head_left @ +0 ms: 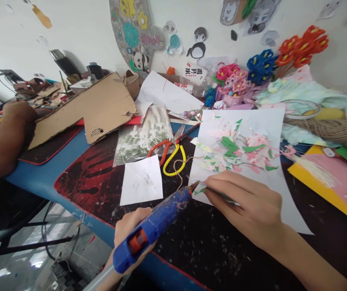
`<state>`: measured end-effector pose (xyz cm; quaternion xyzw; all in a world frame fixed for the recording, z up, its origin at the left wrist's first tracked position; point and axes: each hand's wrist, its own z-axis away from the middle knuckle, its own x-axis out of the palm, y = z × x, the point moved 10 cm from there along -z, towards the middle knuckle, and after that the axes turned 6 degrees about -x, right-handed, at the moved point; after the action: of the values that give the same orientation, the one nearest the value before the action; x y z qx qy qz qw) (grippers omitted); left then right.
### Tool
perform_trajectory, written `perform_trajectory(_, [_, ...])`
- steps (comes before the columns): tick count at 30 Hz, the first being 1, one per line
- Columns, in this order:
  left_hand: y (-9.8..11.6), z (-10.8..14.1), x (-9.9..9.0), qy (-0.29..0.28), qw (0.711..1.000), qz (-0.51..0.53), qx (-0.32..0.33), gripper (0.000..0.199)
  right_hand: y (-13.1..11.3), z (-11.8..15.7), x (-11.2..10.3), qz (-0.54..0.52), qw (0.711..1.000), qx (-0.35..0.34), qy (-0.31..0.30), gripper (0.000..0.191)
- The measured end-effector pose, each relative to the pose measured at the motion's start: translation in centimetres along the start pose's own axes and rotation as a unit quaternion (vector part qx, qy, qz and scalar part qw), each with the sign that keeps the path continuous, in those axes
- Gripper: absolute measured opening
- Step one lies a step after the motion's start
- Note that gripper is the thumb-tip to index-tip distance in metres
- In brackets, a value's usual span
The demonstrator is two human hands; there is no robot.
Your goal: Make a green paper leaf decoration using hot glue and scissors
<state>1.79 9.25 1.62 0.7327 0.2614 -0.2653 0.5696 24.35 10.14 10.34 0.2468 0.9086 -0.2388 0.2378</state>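
My left hand (134, 226) is wrapped round a blue glue gun (158, 222), whose tip points up and to the right. A clear glue stick sticks out of its rear. The nozzle touches or nearly touches a small green and white scrap (199, 188), pinched between the fingertips of my right hand (246, 198). Under and behind my right hand lies a white sheet (272, 121) strewn with green, pink and pale scraps (229, 146). A small white paper square (141, 182) lies left of the gun, and a thin string (176, 165) curves just behind the nozzle.
Scissors with red and yellow handles (175, 159) lie behind the gun, beside a clear bag (149, 133). Cardboard (94, 105) stands left. Another person's arm (3, 141) rests at the far left. Twine (334, 129), coloured paper (328, 182) and craft flowers (234, 79) are right and behind.
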Motion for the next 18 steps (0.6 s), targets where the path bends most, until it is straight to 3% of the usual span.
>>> perform_trajectory(5, [-0.1, 0.1, 0.0, -0.006, 0.999, -0.04, -0.006, 0.013, 0.0, -0.2, -0.3, 0.015, 1.0, 0.001, 0.008, 0.02])
perform_trajectory(11, [-0.7, 0.1, 0.1, 0.011, 0.999, 0.036, 0.007, 0.011, -0.1, 0.0, -0.2, 0.005, 1.0, -0.003, 0.004, 0.019])
perform_trajectory(18, [0.7, 0.0, -0.1, 0.021, 0.999, -0.048, 0.004, 0.02, -0.1, -0.2, -0.7, 0.021, 1.0, -0.002, 0.02, 0.02])
